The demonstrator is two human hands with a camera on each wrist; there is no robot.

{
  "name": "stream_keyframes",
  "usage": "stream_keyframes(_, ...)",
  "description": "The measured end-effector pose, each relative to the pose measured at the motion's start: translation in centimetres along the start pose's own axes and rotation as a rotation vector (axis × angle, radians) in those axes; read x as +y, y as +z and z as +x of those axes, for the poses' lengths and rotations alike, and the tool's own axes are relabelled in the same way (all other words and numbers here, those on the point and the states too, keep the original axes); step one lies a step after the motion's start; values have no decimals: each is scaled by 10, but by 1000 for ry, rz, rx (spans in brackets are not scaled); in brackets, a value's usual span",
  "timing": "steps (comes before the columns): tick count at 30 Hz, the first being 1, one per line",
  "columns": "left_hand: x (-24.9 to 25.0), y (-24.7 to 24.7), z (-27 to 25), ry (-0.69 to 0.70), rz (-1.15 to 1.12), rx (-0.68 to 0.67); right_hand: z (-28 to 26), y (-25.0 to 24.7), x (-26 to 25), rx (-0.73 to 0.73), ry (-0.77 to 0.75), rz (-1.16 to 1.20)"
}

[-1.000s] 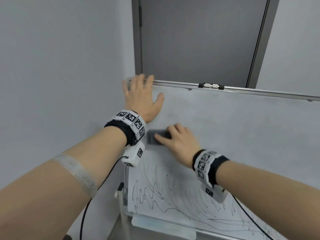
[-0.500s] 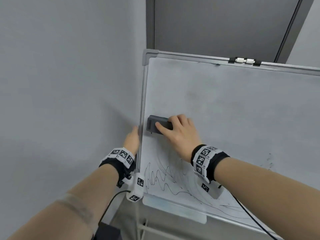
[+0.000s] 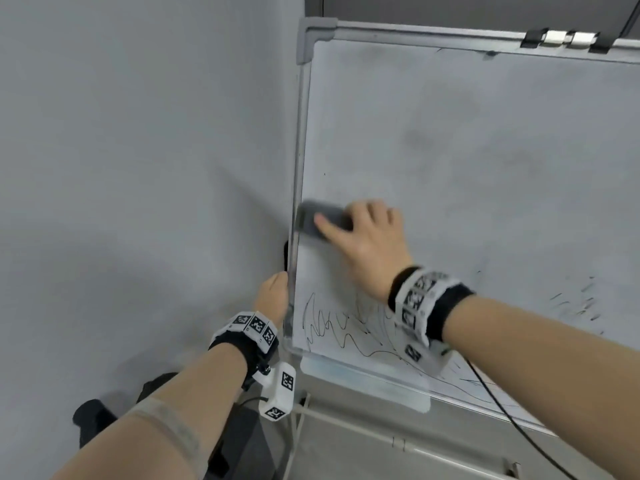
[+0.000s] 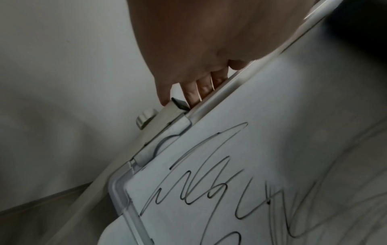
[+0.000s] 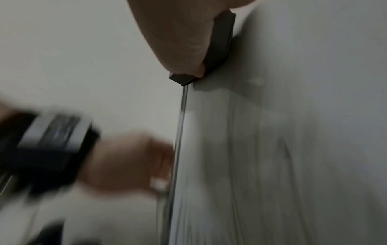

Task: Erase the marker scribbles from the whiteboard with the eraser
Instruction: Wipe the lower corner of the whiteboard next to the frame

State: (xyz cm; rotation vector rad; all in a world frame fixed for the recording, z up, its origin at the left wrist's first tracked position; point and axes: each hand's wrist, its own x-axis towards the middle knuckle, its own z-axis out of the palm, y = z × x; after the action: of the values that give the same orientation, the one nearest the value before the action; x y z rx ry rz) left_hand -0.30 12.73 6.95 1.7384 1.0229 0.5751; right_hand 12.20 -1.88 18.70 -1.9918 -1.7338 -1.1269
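On smooth whiteboard (image 3: 485, 150), dark rect. eraser (image 3: 317, 221)

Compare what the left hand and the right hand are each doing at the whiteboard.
The right hand presses the dark eraser on the whiteboard face; the left hand grips its left frame edge. The right sits higher, above the scribbles; the left is level with them. The right looks motion-blurred; the left sharper. Both touch the whiteboard.
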Motion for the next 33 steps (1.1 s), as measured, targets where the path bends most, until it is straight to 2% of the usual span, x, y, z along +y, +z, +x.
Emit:
stream_keyframes(3, 8, 2, -7, -34, -17, 63, 56, -30, 22, 177, 127, -25)
stream_keyframes(6, 10, 5, -10, -23, -21, 78, 60, -30, 23, 181, 91, -35)
stream_keyframes(8, 11, 4, -5, -23, -33, 87, 34, -11, 11, 84, -20, -50)
stream_keyframes(11, 13, 3, 2, -32, 11, 55, -27, 20, -11, -161, -204, -58)
stream_keyframes(14, 17, -1, 1, -63, -19, 47, -57, 31, -23, -296, -276, -92)
stream_keyframes(17, 18, -4, 0, -59, 30, 46, -29, 15, -14, -178, -191, -81)
stream_keyframes(23, 22, 2, -9, -81, 28, 95, 82, -56, 40, 240, 215, -80)
stream_keyframes(25, 19, 3, -8, -88, 23, 109, 90, -60, 44, 291, 251, -82)
stream_keyframes(26, 18, 3, -6, -98, 16, 113, 83, -54, 41, 287, 222, -87)
stream_keyframes(28, 19, 2, -5, -115, 5, 94, 47, -26, 24, 178, 77, -75)
stream_keyframes(30, 23, 1, -6, -128, 18, 39, -10, 6, 0, -23, -109, -61)
stream_keyframes(33, 26, 0, -6, -115, 70, 5, -72, 32, -23, -292, -234, -85)
